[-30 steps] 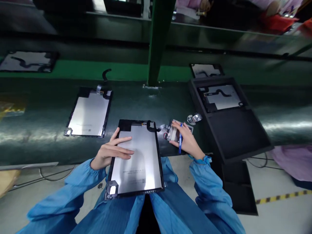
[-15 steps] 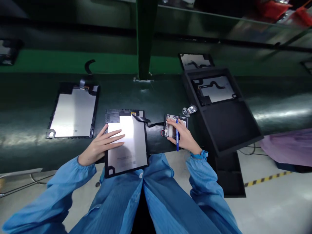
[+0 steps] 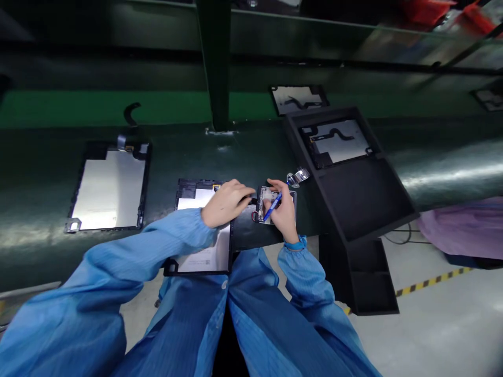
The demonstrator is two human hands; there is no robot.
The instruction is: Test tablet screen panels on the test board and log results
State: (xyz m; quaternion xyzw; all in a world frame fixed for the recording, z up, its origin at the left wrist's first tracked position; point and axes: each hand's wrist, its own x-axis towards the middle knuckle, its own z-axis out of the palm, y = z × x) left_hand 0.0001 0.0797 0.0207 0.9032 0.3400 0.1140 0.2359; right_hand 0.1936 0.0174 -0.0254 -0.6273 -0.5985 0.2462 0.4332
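A tablet screen panel (image 3: 200,262), silver-backed with a black frame, lies in front of me and hangs over the bench edge. My left hand (image 3: 228,203) crosses above it, thumb and fingers closed at the black ribbon cable (image 3: 254,201) beside a small test board (image 3: 261,213); most of the cable is hidden under the hand. A blue pen (image 3: 272,206) rests in my right hand (image 3: 284,212), whose fingers also touch the test board. Thin red wires (image 3: 254,215) loop out at the board's left side.
Another screen panel (image 3: 110,188) lies at the left with its cable reaching backward. At the right, a black tray (image 3: 361,199) holds a panel (image 3: 341,141); one more panel (image 3: 296,99) lies behind it. A roll of shiny tape (image 3: 298,177) sits by the tray. A green post (image 3: 215,68) rises behind.
My left hand has left the panel's left side and moved right to the cable end by the board. My right hand has turned, tilting the pen over the board.
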